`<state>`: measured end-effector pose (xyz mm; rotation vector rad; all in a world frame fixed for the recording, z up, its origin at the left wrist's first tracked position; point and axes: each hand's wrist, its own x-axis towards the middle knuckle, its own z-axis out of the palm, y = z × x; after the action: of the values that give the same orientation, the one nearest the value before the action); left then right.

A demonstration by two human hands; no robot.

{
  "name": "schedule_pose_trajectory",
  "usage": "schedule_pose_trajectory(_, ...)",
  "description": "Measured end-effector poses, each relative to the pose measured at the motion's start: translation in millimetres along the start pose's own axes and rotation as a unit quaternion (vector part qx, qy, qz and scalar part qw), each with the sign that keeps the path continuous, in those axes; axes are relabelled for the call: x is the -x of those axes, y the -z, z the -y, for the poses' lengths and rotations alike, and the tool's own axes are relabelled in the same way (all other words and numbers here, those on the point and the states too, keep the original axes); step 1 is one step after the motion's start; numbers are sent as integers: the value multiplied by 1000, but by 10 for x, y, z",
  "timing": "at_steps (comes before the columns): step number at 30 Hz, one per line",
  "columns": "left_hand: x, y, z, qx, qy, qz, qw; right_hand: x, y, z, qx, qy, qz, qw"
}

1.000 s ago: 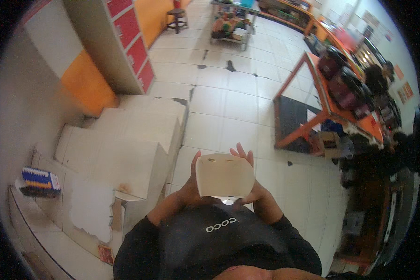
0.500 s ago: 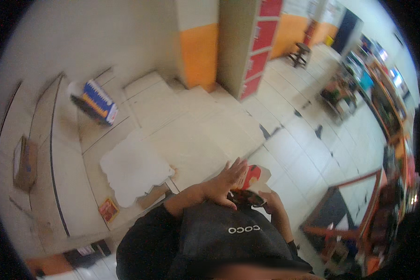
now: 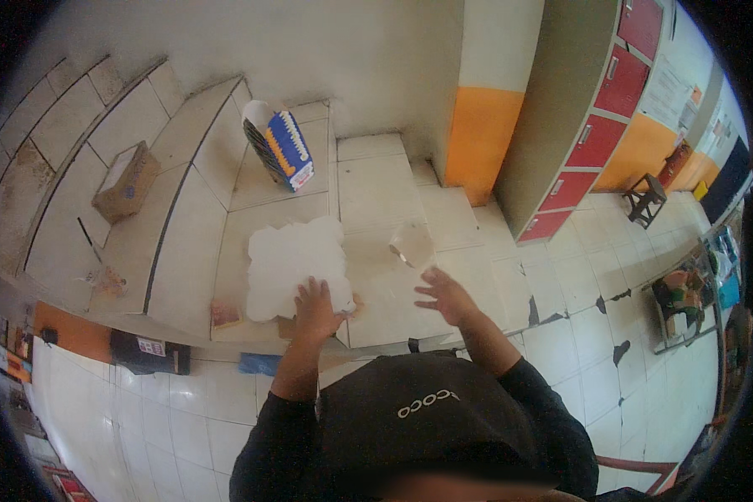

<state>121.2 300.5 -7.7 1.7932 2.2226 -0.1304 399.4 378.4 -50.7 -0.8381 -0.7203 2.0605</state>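
Observation:
A white wavy-edged sheet or stack (image 3: 293, 251) lies on the tiled ledge. My left hand (image 3: 316, 314) rests over its near edge, fingers spread, with nothing seen gripped. To the right, my right hand (image 3: 450, 299) is open with its fingers apart, just above the ledge. Just beyond those fingertips is a pale, partly see-through piece (image 3: 412, 244) with a darker edge; its kind is too blurred to tell. A small red and yellow packet (image 3: 224, 314) lies at the near left of the white sheet.
A blue and orange box (image 3: 289, 151) stands on the tiles behind the sheet. On the steps at left sits a brown carton (image 3: 127, 180). Red-doored lockers (image 3: 594, 138) rise at the right, beside an orange and white pillar (image 3: 485, 134). A stool (image 3: 644, 199) stands farther off.
My view has turned toward the ledge. The red and white item at my right hand no longer shows there. My left hand has moved onto the white sheet; my right hand has opened over the ledge.

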Motion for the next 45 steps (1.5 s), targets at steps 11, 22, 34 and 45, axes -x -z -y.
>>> schedule_pose_trajectory(11,-67,-4,275,-94,-122,4,988,456,199,-15,259,-165,99,947)
schedule_pose_trajectory(22,-251,340,203,-160,-208,80,962,787,610,-196,186,-162,14,969)
schedule_pose_trajectory(34,-526,122,492,-209,-226,110,945,914,648,-254,181,-139,44,973)
schedule_pose_trajectory(45,-472,126,527,-120,-234,51,964,963,521,-266,196,-159,28,967)
